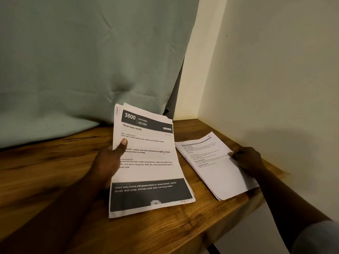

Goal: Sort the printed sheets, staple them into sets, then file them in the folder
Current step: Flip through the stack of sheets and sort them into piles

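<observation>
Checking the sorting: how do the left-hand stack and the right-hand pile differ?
The left-hand stack is held tilted up by the left hand; the right-hand pile lies flat on the table, the right hand pinching its edge. The stack's top sheet has dark bands; the pile's is mostly white. Both are printed sheets.

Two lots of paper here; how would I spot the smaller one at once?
Follow the wooden table right to the cream wall. There a thin pile of sheets lies flat, the right hand pinching its edge. Unlike the thick stack gripped in the left hand, its top page has no bold black bands.
</observation>
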